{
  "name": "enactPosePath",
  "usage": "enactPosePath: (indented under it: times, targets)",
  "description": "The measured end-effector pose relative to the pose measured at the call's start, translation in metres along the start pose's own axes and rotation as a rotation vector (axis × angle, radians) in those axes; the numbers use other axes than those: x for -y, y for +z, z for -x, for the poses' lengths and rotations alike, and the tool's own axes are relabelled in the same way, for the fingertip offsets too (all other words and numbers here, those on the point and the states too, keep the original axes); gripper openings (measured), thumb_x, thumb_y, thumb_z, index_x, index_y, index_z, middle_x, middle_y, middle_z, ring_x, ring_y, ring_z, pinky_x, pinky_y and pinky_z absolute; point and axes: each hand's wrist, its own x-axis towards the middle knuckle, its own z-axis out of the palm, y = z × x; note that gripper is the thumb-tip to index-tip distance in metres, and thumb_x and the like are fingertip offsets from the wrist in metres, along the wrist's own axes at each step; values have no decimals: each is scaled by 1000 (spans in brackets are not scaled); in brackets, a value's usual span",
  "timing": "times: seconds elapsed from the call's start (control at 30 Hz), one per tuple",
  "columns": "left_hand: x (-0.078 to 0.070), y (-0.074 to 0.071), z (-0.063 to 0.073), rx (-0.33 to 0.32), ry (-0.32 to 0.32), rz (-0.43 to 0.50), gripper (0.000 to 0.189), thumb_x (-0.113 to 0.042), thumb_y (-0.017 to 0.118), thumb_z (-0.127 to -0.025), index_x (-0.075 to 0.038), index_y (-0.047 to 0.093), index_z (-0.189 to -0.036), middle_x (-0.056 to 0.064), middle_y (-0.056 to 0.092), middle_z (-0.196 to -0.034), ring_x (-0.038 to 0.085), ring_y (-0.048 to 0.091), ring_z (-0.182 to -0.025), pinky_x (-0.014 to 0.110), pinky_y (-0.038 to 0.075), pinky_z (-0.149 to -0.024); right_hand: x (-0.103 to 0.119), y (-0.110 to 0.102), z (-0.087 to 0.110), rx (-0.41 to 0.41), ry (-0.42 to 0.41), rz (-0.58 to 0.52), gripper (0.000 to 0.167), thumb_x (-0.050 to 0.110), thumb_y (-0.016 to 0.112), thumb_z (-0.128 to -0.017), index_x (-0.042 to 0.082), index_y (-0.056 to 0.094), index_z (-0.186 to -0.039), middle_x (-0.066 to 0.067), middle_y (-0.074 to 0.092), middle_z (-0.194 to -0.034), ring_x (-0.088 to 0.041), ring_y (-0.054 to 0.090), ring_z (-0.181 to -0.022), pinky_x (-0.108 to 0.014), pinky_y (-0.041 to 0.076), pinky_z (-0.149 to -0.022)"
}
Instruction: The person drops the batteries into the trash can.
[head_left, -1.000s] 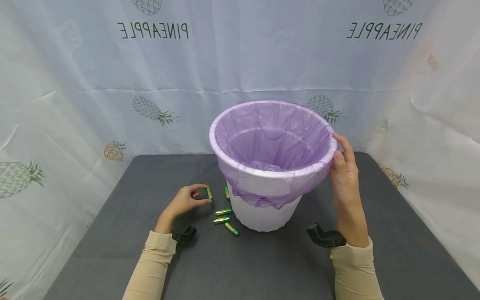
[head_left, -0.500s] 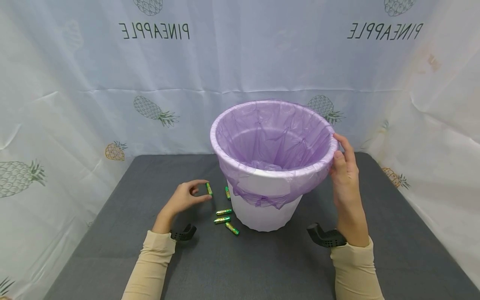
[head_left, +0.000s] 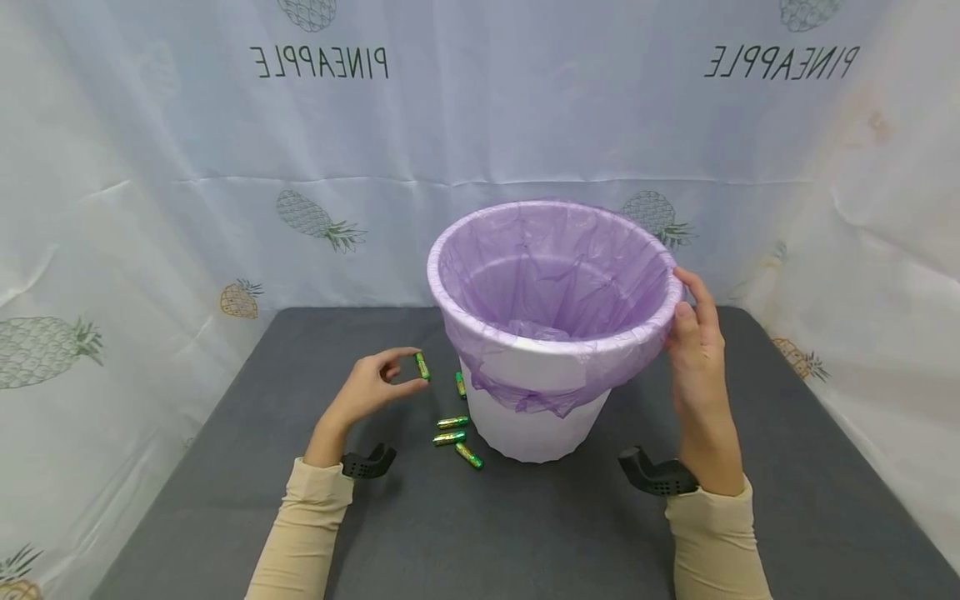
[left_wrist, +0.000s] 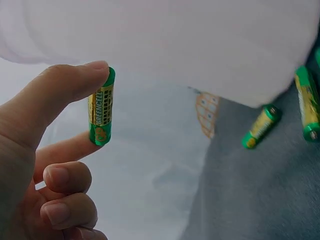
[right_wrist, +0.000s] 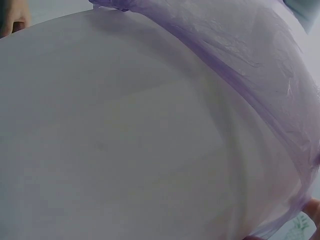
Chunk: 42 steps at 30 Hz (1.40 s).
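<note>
A small green-and-gold battery (head_left: 423,366) is pinched end to end between the thumb and index finger of my left hand (head_left: 367,387). In the left wrist view the battery (left_wrist: 101,110) stands nearly upright, its other fingers curled below. My right hand (head_left: 697,354) holds the right side of a white trash can (head_left: 536,433) at its rim, index finger and thumb against it. A purple bag (head_left: 558,287) lines the can and folds over the rim. The can's wall (right_wrist: 125,125) fills most of the right wrist view, hiding much of that hand.
Several more batteries (head_left: 449,437) lie on the dark grey tabletop (head_left: 495,533) at the left foot of the trash can. A white curtain (head_left: 420,125) printed with pineapples hangs behind the table and on both sides.
My left hand has risen and moved slightly away from me with the battery in its pinch. The right hand keeps its hold on the can; the whole head view shifts slightly.
</note>
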Motion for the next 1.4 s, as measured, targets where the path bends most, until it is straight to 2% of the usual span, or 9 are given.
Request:
enactPosePath:
  times: [0.2,0.33,0.73,1.2,1.4]
  targets:
    - [-15,-7,3,-53,22,34,47,-30,77,-82,-15,62,-124,-2,30,-71,6,25,-58,23,30,-57,1,-1,-1,27,1,3,39,25,51,-100,16,47,-137,8,62,-87,-2,57,-80,-16,47,-73]
    - [-24,-15,4,-75,45,43,47,-29,77,-82,-13,62,-123,-2,29,-72,4,24,-59,23,30,-58,2,0,-1,-9,23,31,39,26,52,-100,17,48,-137,8,61,-85,-2,56,-79,-16,47,-72]
    - [-44,-32,0,-141,136,59,45,-19,77,-82,-9,63,-123,-2,31,-74,2,22,-58,23,29,-56,2,0,1,-12,35,37,37,26,52,-100,20,48,-136,9,61,-86,-1,56,-78,-17,46,-71]
    - [-65,-42,-6,-235,259,91,38,-6,75,-81,-3,66,-118,-1,31,-74,2,21,-59,24,26,-54,5,1,2,-11,32,36,39,27,52,-100,19,47,-138,9,62,-89,-1,57,-82,-17,46,-75]
    - [-72,-45,-6,-266,297,106,38,-2,75,-80,-5,66,-116,0,32,-74,2,23,-61,24,25,-54,5,1,1,-12,38,38,39,27,51,-100,18,46,-138,9,61,-86,-2,57,-81,-17,47,-75]
